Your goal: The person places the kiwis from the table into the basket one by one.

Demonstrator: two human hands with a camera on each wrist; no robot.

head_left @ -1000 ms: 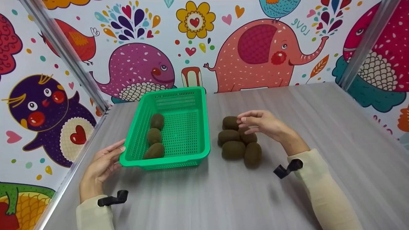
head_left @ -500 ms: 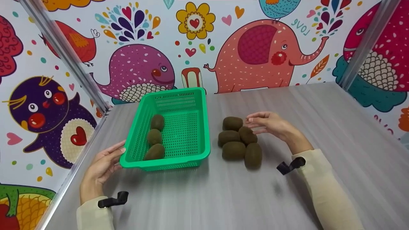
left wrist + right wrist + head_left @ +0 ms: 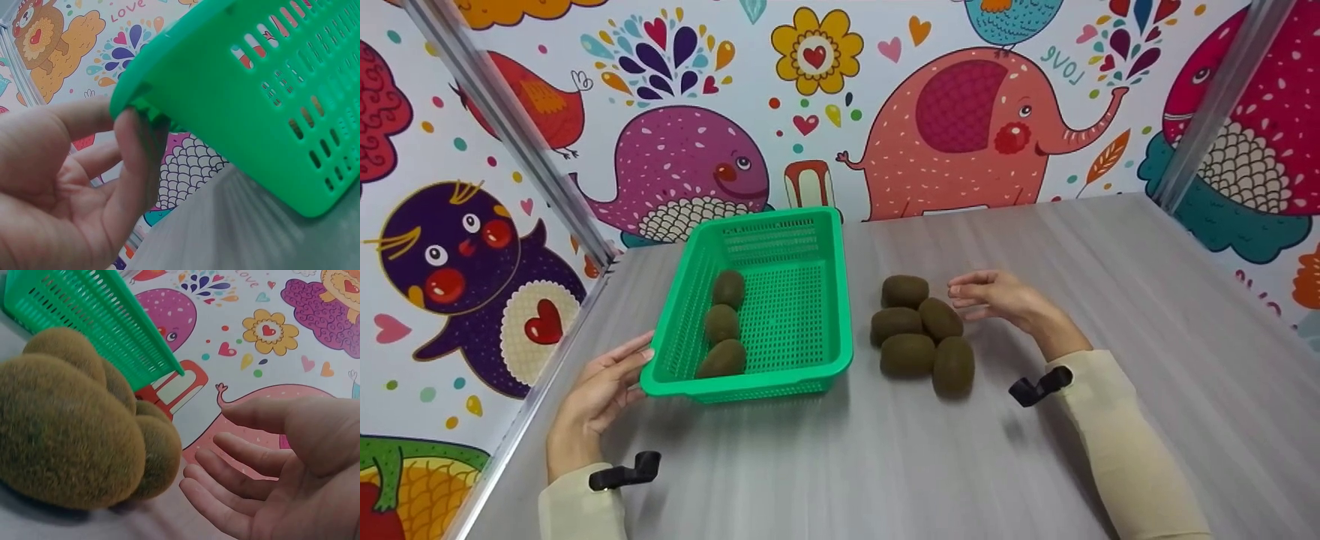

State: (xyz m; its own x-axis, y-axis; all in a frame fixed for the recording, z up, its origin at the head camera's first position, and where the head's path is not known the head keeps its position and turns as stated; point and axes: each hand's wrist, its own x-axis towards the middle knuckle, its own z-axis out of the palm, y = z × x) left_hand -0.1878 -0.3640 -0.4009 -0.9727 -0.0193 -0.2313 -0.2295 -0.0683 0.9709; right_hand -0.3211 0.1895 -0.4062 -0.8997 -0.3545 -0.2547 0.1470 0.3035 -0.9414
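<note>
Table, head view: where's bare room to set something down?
Table: front strip between the sleeves; wide patch right of the right hand, back to the patterned wall. Green basket: floor right of its row of three kiwis. Crowded: the five-kiwi cluster, right hand close by, and the basket's near-left corner, gripped by the left hand.

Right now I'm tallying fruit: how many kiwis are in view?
8: three kiwis in the green basket, five kiwis on the table to its right. The basket may hide others.
</note>
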